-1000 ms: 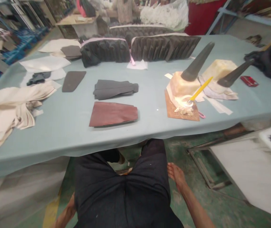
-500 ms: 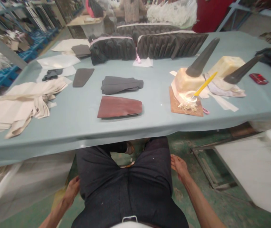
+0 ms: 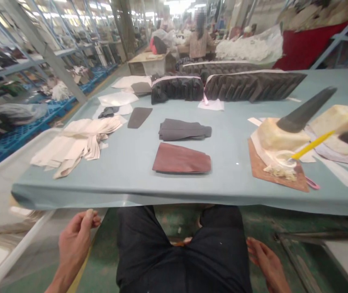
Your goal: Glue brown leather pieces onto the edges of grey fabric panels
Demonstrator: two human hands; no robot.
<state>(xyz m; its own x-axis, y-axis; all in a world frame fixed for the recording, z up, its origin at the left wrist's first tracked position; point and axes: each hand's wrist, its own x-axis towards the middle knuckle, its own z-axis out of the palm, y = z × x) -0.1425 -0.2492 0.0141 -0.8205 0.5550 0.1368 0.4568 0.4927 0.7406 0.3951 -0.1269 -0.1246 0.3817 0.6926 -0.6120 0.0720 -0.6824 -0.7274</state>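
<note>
My left hand (image 3: 77, 235) is raised just below the table's front left edge, thumb against curled fingers, with nothing visible in it. Beside my right thigh hangs my right hand (image 3: 264, 257), fingers loosely stretched and apart, holding nothing. Nearest in front of me on the table (image 3: 137, 183) lies a stack of reddish-brown cut pieces (image 3: 181, 158). Behind it sits a stack of dark grey pieces (image 3: 184, 130), and to its left a single dark grey piece (image 3: 139, 117). Fanned cream fabric pieces (image 3: 79, 140) lie on the left side.
At right, a yellow-handled brush (image 3: 312, 145) rests in a small pot on a brown board (image 3: 259, 171). Two pale blocks (image 3: 283, 134) carry dark tapered objects (image 3: 306, 110). Rows of dark pleated pieces (image 3: 253, 87) stand at the back. A person (image 3: 199, 42) is beyond the table.
My left hand has risen from beside my thigh toward the table edge. My right hand stays low by the right thigh. The view has tilted up and turned left.
</note>
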